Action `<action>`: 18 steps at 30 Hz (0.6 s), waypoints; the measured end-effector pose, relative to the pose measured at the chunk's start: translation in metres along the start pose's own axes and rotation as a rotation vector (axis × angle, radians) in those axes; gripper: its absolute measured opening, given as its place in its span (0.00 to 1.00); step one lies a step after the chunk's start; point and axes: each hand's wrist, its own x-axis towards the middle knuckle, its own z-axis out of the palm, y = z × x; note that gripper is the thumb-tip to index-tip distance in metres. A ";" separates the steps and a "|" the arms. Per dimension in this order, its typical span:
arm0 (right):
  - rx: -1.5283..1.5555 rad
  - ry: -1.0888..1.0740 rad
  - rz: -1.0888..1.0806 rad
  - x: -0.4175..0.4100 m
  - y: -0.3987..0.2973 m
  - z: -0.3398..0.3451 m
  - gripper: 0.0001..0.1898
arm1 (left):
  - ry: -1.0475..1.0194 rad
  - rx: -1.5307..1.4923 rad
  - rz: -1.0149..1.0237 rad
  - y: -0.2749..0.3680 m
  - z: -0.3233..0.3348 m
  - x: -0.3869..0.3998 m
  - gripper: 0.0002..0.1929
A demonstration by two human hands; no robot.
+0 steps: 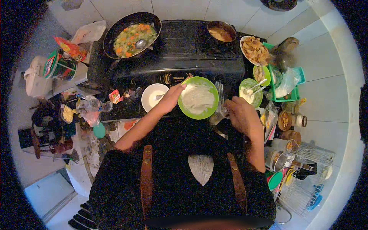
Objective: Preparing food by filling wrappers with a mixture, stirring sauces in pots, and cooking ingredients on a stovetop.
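Observation:
My left hand (173, 97) grips the left rim of a lime-green bowl (216, 107) holding pale flour (197, 97). The bowl is tilted towards me at the stove's front edge. To its left is a white bowl (145, 102) with a pale liquid and a metal utensil in it. My right hand (240, 113) has curled fingers at a crumpled, see-through item (220, 97), apparently plastic, right of the flour bowl. Whether the fingers grip it is hidden. Just beyond that hand stands a smaller green bowl (257, 100) with pale batter and spoons.
On the black gas stove (181, 43) sit a wok (108, 47) of diced vegetables with a ladle and a small pan (220, 31) of brown liquid. A plate of fried food (254, 50), a green basket (287, 99) and jars (285, 119) line the right. A plastic bottle (95, 105) lies left.

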 end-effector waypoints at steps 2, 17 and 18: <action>-0.035 0.016 0.033 0.000 0.019 0.025 0.10 | -0.043 -0.110 -0.107 -0.001 -0.008 0.003 0.26; -0.146 0.201 -0.159 0.014 -0.051 -0.025 0.09 | 0.113 -0.104 0.081 0.028 -0.024 -0.026 0.29; -0.131 0.272 -0.187 0.016 -0.052 -0.026 0.10 | 0.115 -0.104 0.081 0.030 -0.026 -0.028 0.29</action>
